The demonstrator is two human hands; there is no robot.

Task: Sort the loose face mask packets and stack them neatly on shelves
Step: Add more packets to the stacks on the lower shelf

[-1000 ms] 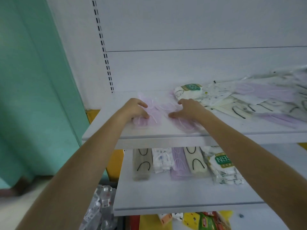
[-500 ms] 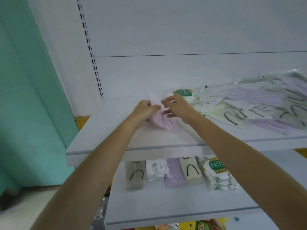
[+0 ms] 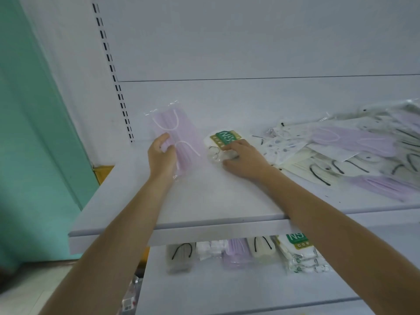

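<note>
The white upper shelf board (image 3: 204,208) carries a loose heap of clear-wrapped mask packets (image 3: 363,155) on its right part: lilac, cream and patterned. On the shelf's left part, the left hand (image 3: 161,155) grips a clear packet of lilac masks (image 3: 172,133). At mid-shelf, the right hand (image 3: 245,160) rests its spread fingers on a green-labelled white mask packet (image 3: 223,138).

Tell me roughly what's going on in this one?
A person is sorting face mask packets on the upper shelf. The left hand grips a lilac packet near the shelf's left end. The right hand lies over a white N95 packet; whether it has a grip yet is unclear. A loose pile of mixed packets waits to the right, and sorted stacks sit in a row on the lower shelf.
</note>
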